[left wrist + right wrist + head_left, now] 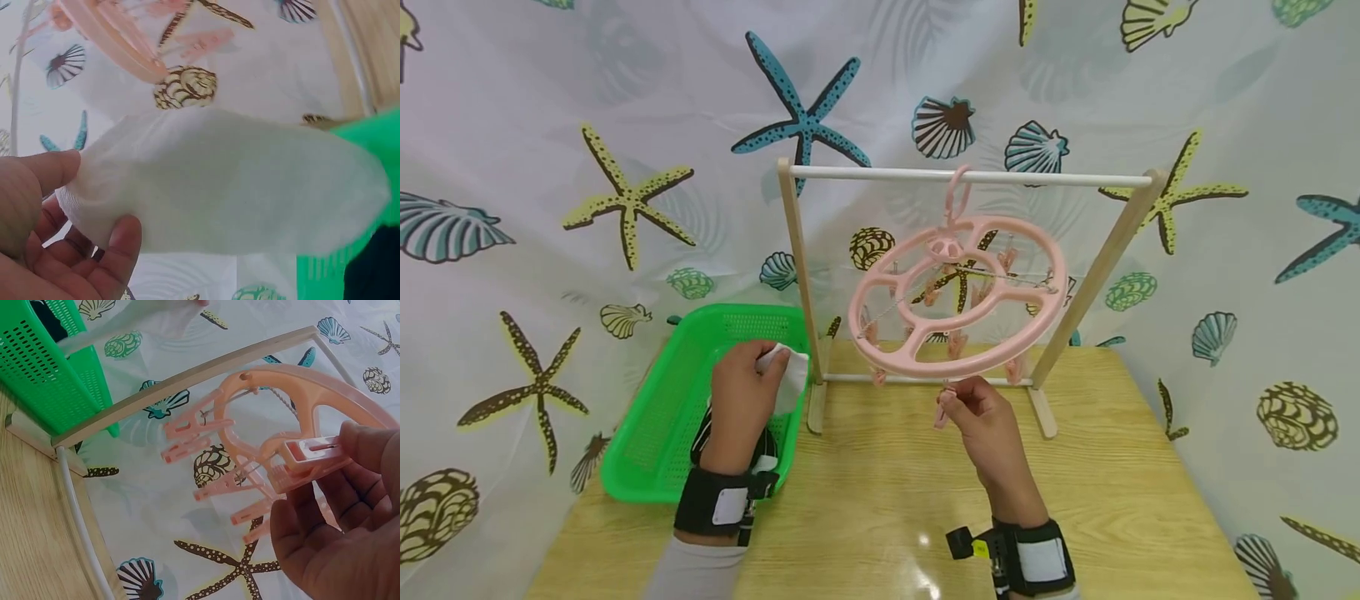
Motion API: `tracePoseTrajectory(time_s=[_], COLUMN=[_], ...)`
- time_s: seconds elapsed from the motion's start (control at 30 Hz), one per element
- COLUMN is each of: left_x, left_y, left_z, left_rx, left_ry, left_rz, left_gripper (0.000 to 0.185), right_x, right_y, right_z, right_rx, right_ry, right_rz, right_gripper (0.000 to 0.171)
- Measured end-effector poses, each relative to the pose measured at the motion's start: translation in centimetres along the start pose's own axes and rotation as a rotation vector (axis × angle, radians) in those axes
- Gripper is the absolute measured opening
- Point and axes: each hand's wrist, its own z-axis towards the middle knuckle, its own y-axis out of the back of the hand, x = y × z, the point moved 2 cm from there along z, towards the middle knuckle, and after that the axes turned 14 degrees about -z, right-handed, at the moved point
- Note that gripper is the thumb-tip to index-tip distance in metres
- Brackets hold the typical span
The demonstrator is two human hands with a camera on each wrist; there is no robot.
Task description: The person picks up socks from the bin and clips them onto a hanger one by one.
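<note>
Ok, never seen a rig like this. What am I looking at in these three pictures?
There's no robot: these are a person's own two hands. The head picture comes from a camera worn on the head, looking forward and down; the other two come from cameras worn on each wrist.

On the wooden table stand a rack and, to its left, a green basket with dark items in it. A round pink hanger hangs by its hook from the rack's top bar.

The left hand pinches a white cloth item, apparently a sock. The right hand holds a pink clothespin at the hanger's near edge.
</note>
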Motion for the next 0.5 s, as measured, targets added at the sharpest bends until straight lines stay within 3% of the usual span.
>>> tracePoseTrajectory(time_s=[0.1,0.23,0.5], left_x=[-0.3,-0.3,0.1], left_y=[-0.4,-1.3,-3.0], left_z=[-0.3,-1.4,-4.0], left_rx=[0.03,0.126,0.262], left_ry=[0.074,0.166,0.174], left_rz=[-0.094,-0.199,-0.26], left_gripper=[0.023,0.022,0.015], right_x=[0.0,0.0,-0.2], right_y=[0.1,0.1,0.0], right_z=[0.0,0.0,-0.1], right_rx=[0.0,0.002,0.01], right_ry=[0.008,0.006,0.005], right_rz=[0.019,0.033,0.041], right_gripper=[0.014,0.013,0.014])
